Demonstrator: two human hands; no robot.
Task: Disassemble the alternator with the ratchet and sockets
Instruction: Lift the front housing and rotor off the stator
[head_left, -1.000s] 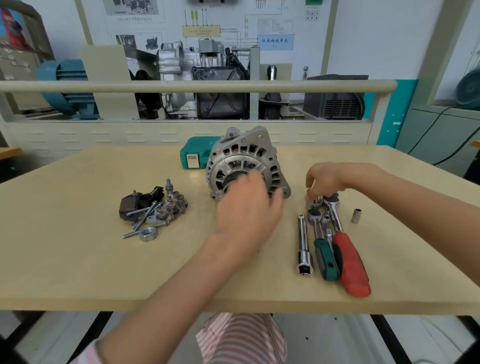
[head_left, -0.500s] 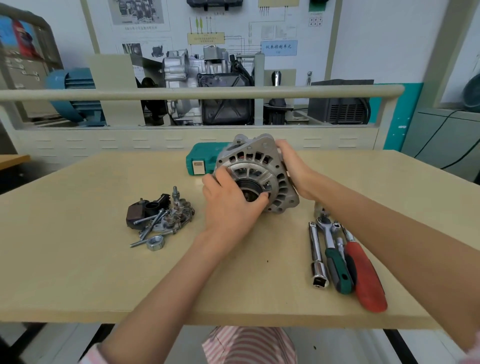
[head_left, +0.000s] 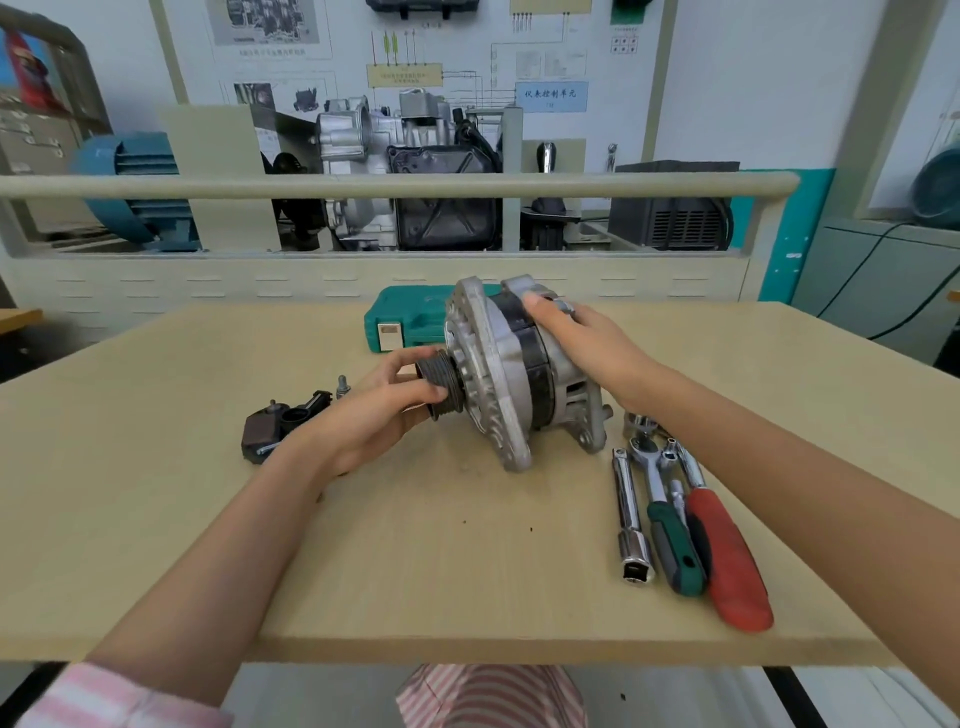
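Head view, left to right. Far left on the worktop (head_left: 156, 519): a small pile of removed parts (head_left: 283, 423), dark brown/black block with a stud and a bolt, partly hidden behind the left wrist.

Left hand (head_left: 363, 415): grip is clenched around the pulley (head_left: 439, 387), fingers wrapped over its grooved rim, thumb on the near side. Pulley sits on the left-facing end of the alternator.

Alternator (head_left: 511, 374) is mid-worktop, lying with its shaft roughly horizontal, pulley end to the left. Silver front housing with vent slots, dark band around the middle, silver rear housing to the right. Lower mounting ears touch the worktop.

Behind it: a teal tool case (head_left: 410, 322), closed, with a latch on the near edge. Alternator overlaps its right part in view.

Right hand (head_left: 576, 338): palm down on top of the alternator's rear half, fingers curved over the housing toward the far side. Grip is grasping the body.

Right of the alternator, just beside its rear ear: a chrome socket (head_left: 641, 423) standing on the worktop. Nearer the front edge, tools lie side by side, touching or almost so: a chrome extension bar (head_left: 631, 519), a green-handled ratchet (head_left: 670, 525), a red-handled ratchet (head_left: 727, 561). The ratchet heads point away from the person, handles toward the worktop's near edge. A thin chrome piece sits between the two handles; can't tell what it is.
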